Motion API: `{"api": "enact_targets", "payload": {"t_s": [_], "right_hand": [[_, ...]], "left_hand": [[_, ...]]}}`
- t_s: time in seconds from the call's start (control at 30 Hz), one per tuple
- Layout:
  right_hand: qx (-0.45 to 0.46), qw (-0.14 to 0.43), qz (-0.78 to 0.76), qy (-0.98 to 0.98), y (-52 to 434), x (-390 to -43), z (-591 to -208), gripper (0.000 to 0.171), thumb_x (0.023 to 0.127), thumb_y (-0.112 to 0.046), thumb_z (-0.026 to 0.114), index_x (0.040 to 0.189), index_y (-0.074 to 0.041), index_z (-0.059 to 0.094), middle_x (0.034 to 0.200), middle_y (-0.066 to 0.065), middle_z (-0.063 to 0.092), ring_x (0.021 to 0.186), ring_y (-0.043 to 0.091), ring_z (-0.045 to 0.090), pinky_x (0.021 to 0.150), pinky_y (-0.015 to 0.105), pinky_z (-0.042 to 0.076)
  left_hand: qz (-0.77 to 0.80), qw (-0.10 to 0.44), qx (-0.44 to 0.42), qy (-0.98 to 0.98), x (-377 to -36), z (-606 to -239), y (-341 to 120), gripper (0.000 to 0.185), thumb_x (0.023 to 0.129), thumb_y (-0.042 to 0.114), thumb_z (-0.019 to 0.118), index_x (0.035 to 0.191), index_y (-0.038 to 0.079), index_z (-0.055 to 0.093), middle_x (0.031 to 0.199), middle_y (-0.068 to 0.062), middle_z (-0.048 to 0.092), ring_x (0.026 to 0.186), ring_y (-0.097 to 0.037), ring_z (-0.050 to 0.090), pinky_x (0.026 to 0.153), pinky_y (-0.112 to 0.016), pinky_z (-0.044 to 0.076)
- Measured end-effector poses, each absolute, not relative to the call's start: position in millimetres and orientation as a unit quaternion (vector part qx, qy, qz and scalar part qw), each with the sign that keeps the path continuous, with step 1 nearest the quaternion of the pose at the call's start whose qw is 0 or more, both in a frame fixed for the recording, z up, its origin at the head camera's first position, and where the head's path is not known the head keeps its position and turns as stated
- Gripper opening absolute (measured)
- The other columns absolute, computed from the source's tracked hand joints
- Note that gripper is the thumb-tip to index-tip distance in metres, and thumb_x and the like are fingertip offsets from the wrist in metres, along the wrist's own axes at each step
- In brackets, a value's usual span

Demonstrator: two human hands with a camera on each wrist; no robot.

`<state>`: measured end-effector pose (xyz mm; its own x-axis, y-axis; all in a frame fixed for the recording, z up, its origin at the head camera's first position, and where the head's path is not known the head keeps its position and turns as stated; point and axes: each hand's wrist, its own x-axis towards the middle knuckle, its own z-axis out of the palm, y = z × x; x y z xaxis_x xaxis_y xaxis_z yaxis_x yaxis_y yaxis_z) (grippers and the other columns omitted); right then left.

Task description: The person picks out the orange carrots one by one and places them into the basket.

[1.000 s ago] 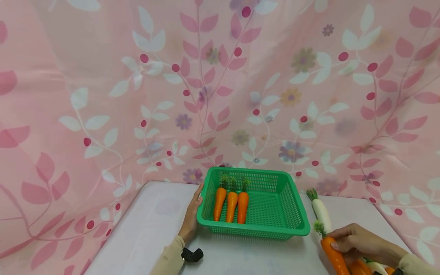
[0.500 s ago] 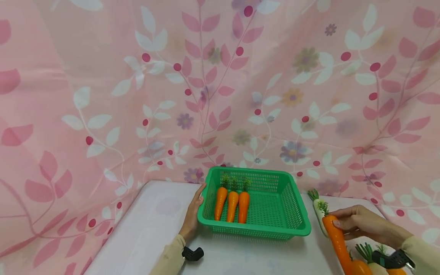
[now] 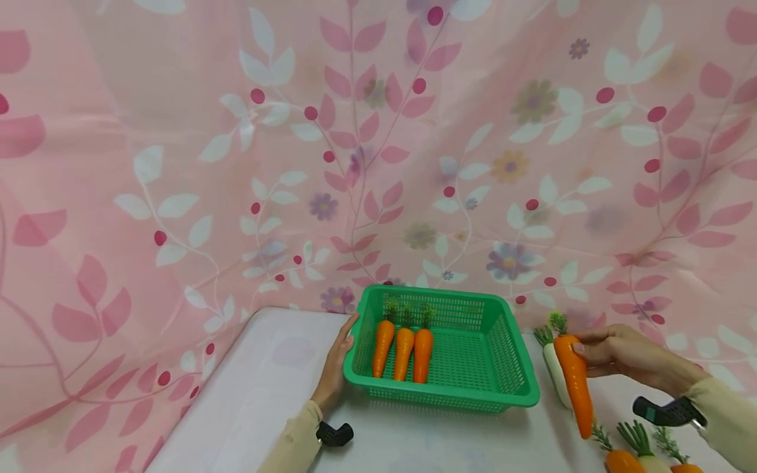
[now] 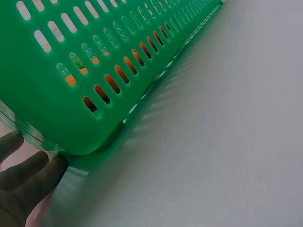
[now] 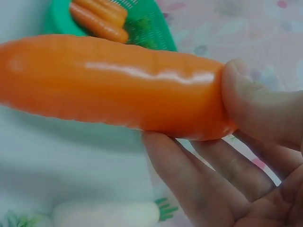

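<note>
My right hand pinches an orange carrot near its leafy top, thumb on one side and fingers on the other. The carrot hangs tip down, right of a green plastic basket. In the right wrist view the carrot stretches across the picture, its tip cut off at the left edge. Three carrots lie side by side in the basket's left half, tops toward the back. My left hand rests against the basket's left side; the left wrist view shows its extended fingers at the lower corner.
A white radish lies on the white table behind the held carrot. At the bottom right are another carrot, a second white radish and one more orange piece with green leaves. A pink floral cloth hangs behind the table.
My right hand has raised the carrot up and away from the vegetables at the lower right, and its tip now shows. My left hand stays at the basket.
</note>
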<state>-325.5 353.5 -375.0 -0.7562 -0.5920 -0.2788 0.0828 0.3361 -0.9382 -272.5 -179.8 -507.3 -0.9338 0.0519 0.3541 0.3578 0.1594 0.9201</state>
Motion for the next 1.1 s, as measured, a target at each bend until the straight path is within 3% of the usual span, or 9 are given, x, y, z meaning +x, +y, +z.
{"api": "enact_targets", "payload": {"t_s": [0.27,0.5,0.87,1.1], "right_hand": [[-0.161,0.291,-0.552,0.765,334.3,-334.8,-370.0,0.055,0.103,-0.015,0.052,0.143,0.019,0.035,0.121,0.013,0.065,0.105,0.030,0.067,0.090,0.046,0.054],[-0.139,0.276,-0.554,0.773,316.8,-342.8,-369.7,0.065,0.102,-0.020,0.055,0.149,0.014,0.026,0.122,0.011,0.065,0.106,0.029,0.067,0.091,0.046,0.054],[-0.148,0.285,-0.565,0.760,288.2,-360.7,-369.8,0.065,0.102,-0.022,0.055,0.150,0.012,0.026,0.127,0.015,0.064,0.110,0.029,0.067,0.093,0.047,0.053],[-0.128,0.274,-0.570,0.764,256.9,-368.4,-368.8,0.067,0.099,-0.022,0.061,0.147,0.015,0.032,0.118,0.014,0.065,0.106,0.031,0.068,0.091,0.047,0.053]], "left_hand": [[-0.634,0.120,-0.130,-0.753,-272.0,-505.7,-180.5,0.049,0.109,0.022,0.029,0.158,0.016,0.026,0.165,-0.008,0.020,0.148,-0.029,0.023,0.116,-0.060,0.019],[-0.632,0.118,-0.129,-0.755,-271.6,-505.1,-180.2,0.049,0.109,0.022,0.028,0.158,0.016,0.026,0.165,-0.009,0.019,0.147,-0.030,0.025,0.115,-0.059,0.022],[-0.612,0.129,-0.135,-0.769,-271.3,-504.2,-179.7,0.049,0.109,0.023,0.027,0.158,0.017,0.026,0.165,-0.009,0.019,0.150,-0.030,0.020,0.115,-0.064,0.017],[-0.619,0.131,-0.130,-0.764,-270.6,-503.4,-178.7,0.049,0.109,0.022,0.028,0.158,0.016,0.027,0.164,-0.009,0.020,0.150,-0.030,0.022,0.115,-0.062,0.019]]}}
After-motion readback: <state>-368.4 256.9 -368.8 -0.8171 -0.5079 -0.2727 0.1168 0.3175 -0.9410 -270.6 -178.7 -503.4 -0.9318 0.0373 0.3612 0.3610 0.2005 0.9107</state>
